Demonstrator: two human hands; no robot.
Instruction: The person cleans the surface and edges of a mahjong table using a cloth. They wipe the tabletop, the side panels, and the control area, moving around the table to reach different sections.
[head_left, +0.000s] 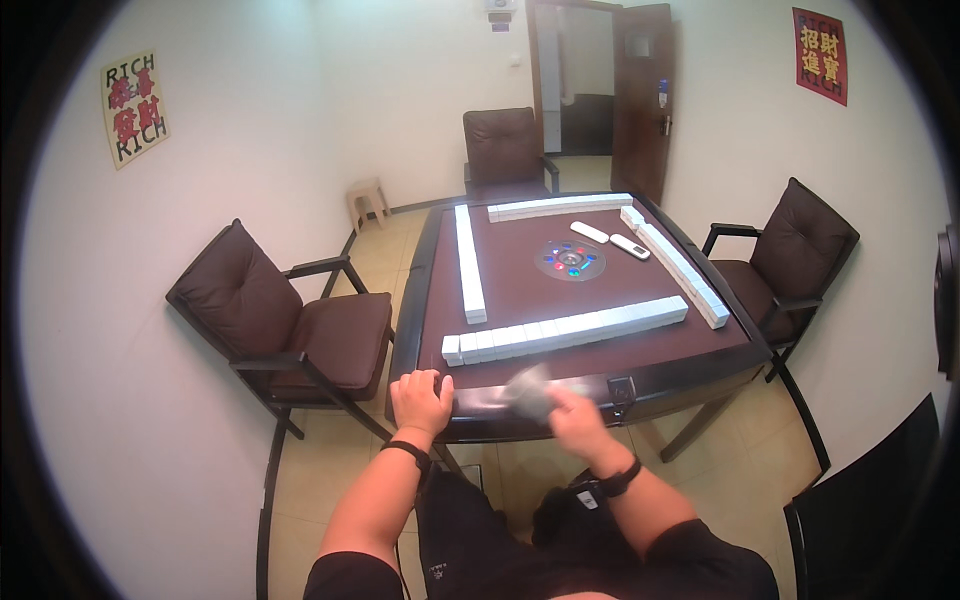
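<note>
My right hand (579, 421) grips a blurred grey-green cloth (531, 394) over the near dark edge of a mahjong table (491, 399). At the left end of that same edge rests my left hand (421, 401), fingers over the rim, holding nothing that I can see. Just beyond both hands, a long row of white mahjong tiles (570, 328) runs across the brown tabletop. Three more rows stand along the other sides: left (470, 262), far (561, 206) and right (679, 266). Two white remote-like objects (589, 232) lie near the round lit centre panel (570, 260).
Brown padded armchairs stand at the left (334, 337), far (501, 146) and right (799, 247) sides. A small plastic stool (367, 202) is by the far left wall. The wooden door (641, 101) stands ajar. A black panel-like object (870, 502) is at the lower right.
</note>
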